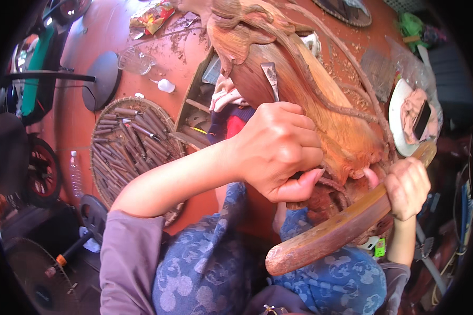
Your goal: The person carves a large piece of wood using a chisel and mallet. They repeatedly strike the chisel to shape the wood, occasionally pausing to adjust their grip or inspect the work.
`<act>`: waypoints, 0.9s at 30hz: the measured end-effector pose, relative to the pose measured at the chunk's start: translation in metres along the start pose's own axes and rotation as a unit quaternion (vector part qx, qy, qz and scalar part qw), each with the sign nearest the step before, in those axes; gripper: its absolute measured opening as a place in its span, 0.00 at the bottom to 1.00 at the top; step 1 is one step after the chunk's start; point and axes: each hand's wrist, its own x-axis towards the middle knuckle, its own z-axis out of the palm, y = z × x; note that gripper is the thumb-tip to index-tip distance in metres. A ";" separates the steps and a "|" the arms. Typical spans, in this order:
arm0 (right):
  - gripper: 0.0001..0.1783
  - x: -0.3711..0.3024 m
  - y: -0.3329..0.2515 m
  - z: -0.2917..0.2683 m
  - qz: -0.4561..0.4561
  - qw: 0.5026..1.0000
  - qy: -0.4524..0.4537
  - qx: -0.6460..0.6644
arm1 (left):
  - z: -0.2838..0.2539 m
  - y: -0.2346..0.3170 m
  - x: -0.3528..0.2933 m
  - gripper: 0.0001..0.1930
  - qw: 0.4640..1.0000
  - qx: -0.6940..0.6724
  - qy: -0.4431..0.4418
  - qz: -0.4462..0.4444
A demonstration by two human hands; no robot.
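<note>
Left hand (284,149): closed in a fist round the handle of a chisel (270,79), its flared blade projecting beyond the knuckles and directed away from the body. Right hand (409,189): wrapped round a wooden club (331,231) near its far end, the thick free length slanting back over the person's knee.

The carved wood (299,94) lies ahead of the person, above the red tiled floor (105,31); its full support is hidden. The blade overlies its broad, smooth face; whether the edge touches the grain cannot be confirmed.

Other tools (136,136) are laid out in a round woven tray (93,157) on the floor, left of the carving.

Assessment, as judgement: the chisel's edge should be seated fully before any blow, at a low angle and with the grain. Light, square taps on the handle's end would suit best, the left thumb kept clear. The thin raised branch beside the blade looks liable to chip and merits a margin. The carving should be checked for rocking.
</note>
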 end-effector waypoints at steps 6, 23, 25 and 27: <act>0.20 0.000 0.001 0.004 -0.035 0.999 -0.013 -0.018 | 0.015 0.015 -0.001 0.12 0.998 -0.007 0.057 -0.007; 0.21 0.006 -0.001 0.011 -0.052 0.998 0.009 -0.019 | 0.014 -0.002 0.004 0.13 0.989 -0.012 0.144 -0.013; 0.22 0.005 0.003 0.015 -0.035 0.998 0.026 -0.055 | 0.015 -0.005 0.004 0.13 0.989 -0.013 0.146 -0.011; 0.20 0.008 0.003 0.013 -0.011 0.998 0.012 -0.063 | 0.014 -0.005 0.006 0.13 0.990 -0.013 0.141 -0.017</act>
